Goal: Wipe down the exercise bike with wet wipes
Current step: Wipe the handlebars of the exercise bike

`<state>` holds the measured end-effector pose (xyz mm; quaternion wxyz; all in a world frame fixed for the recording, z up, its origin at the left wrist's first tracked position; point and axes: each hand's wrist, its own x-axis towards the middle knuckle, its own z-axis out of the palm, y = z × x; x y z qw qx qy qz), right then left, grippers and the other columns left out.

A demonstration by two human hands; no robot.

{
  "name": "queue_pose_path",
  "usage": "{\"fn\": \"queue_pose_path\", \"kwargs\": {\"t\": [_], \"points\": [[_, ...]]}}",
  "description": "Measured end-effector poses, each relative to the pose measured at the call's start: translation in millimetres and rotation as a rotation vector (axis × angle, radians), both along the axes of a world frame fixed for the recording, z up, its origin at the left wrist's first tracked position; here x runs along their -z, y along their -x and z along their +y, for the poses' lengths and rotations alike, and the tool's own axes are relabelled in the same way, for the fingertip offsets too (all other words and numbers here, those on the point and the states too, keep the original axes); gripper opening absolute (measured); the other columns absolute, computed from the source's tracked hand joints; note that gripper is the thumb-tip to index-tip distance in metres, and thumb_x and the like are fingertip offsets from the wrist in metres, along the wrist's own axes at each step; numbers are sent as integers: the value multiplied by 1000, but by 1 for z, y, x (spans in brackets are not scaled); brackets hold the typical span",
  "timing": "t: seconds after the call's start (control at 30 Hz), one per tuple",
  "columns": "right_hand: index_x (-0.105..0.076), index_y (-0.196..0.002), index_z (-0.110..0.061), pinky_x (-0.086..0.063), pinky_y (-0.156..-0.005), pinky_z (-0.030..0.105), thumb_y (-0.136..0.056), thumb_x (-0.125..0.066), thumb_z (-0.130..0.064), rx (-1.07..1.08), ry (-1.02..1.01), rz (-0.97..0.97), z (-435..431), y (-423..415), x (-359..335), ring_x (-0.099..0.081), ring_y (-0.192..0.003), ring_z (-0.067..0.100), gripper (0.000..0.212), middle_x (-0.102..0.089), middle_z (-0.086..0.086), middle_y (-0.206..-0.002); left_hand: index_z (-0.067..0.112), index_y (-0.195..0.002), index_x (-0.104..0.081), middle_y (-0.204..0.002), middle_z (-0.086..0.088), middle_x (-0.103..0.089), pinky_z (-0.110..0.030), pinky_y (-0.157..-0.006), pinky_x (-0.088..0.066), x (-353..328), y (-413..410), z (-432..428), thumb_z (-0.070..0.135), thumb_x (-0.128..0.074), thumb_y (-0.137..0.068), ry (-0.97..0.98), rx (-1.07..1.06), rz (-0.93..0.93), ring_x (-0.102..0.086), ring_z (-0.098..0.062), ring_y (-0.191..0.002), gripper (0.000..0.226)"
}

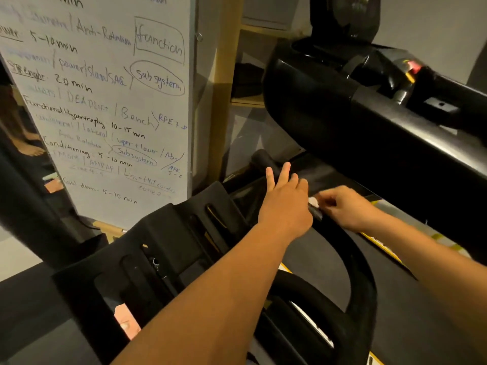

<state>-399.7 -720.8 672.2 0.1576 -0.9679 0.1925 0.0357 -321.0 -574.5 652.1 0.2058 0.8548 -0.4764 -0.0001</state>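
The black exercise bike fills the lower and right part of the view: its thick frame tube (369,122) runs across the upper right, and a curved black handlebar (361,272) loops below. My left hand (284,198) reaches forward over the bar's far end with its fingers stretched out straight. My right hand (345,206) pinches a small white wet wipe (313,201) against the handlebar tip, right beside my left hand. Most of the wipe is hidden inside my fingers.
A whiteboard (105,101) with handwritten workout notes stands at the left. The bike's slotted black console tray (168,246) lies below my left forearm. A wooden shelf post (224,101) rises behind. Dark floor mat with yellow markings (382,246) lies at right.
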Motion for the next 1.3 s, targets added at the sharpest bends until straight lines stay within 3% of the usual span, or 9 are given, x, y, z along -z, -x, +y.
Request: {"fn": "queue_pose_path", "kwargs": {"t": [0.1,0.23,0.37,0.47,0.67,0.83,1.0,1.17,1.3], "points": [[-70,-76,-25,-51,-71,31,-92,-60,-9,23,-122,7,-4,4,-7,-65,-76,15,25,-68,-6,-74,9,-145,-39,-156,-8,-34,-48,-120,14,-1,0,1,7,-51,-87,148,9,149,1,-21,-152,60],[-71,-83,-31,-56,-76,35,-92,-61,-16,10,-247,-354,24,-63,-7,-65,-78,5,20,-69,-10,-78,18,-150,-32,-163,-1,-15,-37,-121,-8,-5,0,6,-9,-39,-88,462,-103,459,2,-22,-151,69],[-74,-102,-22,-55,-85,37,-92,-58,-13,65,-247,-437,38,-76,-6,-67,-96,17,21,-73,-2,-98,17,-152,-30,-164,0,-15,-28,-119,-13,-3,1,8,-8,-39,-88,498,-158,441,-7,-22,-151,70],[-75,-105,-21,-44,-79,23,-88,-56,-3,53,-58,-332,32,-21,-7,-66,-97,18,31,-73,1,-103,8,-147,-38,-162,-9,-20,-24,-118,1,-3,0,7,-6,-42,-90,465,-119,370,-6,-22,-152,59],[-68,-122,-25,-46,-84,23,-98,-42,-5,146,56,-238,35,92,4,-61,-104,21,41,-66,4,-123,12,-131,-59,-147,-5,-49,-45,-120,14,-5,11,6,0,-45,-89,219,-1,231,-24,-18,-148,46],[-59,-133,-25,-28,-53,12,-102,-40,-15,207,86,-219,60,153,6,-48,-73,14,38,-67,6,-114,18,-145,-46,-158,-5,-33,-43,-123,-4,-11,52,11,21,-45,-101,-115,291,128,-16,-20,-150,45],[-58,-127,-25,-51,-68,39,-102,-40,-23,143,220,-239,87,181,13,-61,-79,25,31,-67,5,-93,29,-143,-49,-157,1,-35,-43,-121,-22,-14,81,32,37,-47,-101,-256,365,176,-24,-15,-148,42],[-64,-117,-21,-52,-67,40,-97,-45,-25,101,192,-354,116,198,15,-64,-80,27,27,-70,4,-91,42,-136,-53,-114,2,-67,-36,-82,-47,-20,106,55,48,-38,-102,-297,334,115,-61,-17,-98,38],[-63,-110,-21,-48,-64,37,-97,-45,-24,89,175,-392,141,207,13,-62,-79,27,23,-68,3,-90,37,-148,-38,-137,-2,-58,-44,-106,-37,-20,122,73,44,-27,-105,-363,345,-27,-50,-24,-129,44]]}}
